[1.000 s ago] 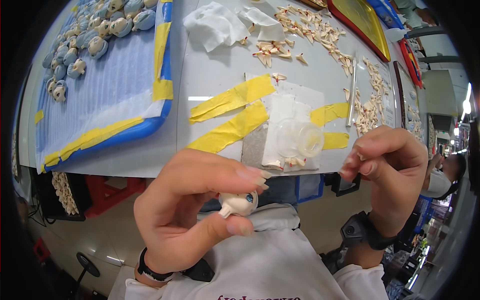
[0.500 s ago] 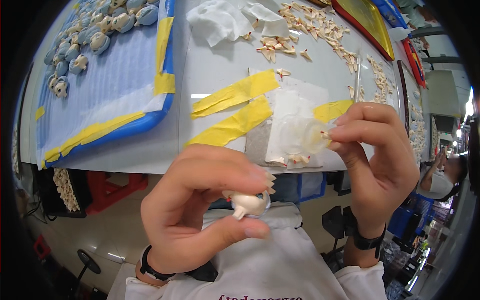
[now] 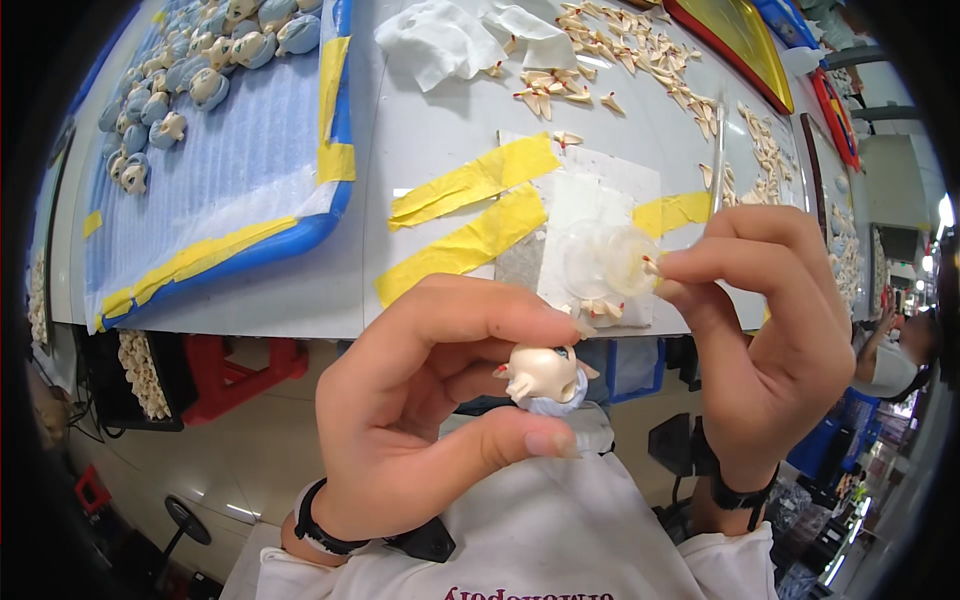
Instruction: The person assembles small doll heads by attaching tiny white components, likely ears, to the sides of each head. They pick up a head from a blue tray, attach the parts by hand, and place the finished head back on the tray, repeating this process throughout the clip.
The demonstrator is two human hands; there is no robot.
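Observation:
My left hand (image 3: pixel 380 410) is closed, thumb and fingertips gripping a small figurine head (image 3: pixel 543 376). The head has a cream face, pale blue hair underneath and a pointed red-tipped piece at its side. Higher and to the right, my right hand (image 3: pixel 775 320) pinches a tiny cream part with a red tip (image 3: pixel 651 267) between thumb and forefinger. Just beyond that part, clear round dishes (image 3: pixel 600 255) stand on a white sheet (image 3: pixel 563 215) taped to the table. A few similar cream-and-red parts (image 3: pixel 602 308) lie at the sheet's near edge.
At the left, a blue tray (image 3: pixel 255 247) edged with yellow tape holds several blue-haired heads (image 3: pixel 208 88). White cloths (image 3: pixel 440 45) and many scattered cream parts (image 3: pixel 640 55) cover the far table. A gold tray (image 3: pixel 735 50) stands far right; a person (image 3: pixel 890 360) is beyond.
My left hand has shifted right and turned the figurine head, so another side of it shows. My right hand keeps its pinch, having moved only slightly.

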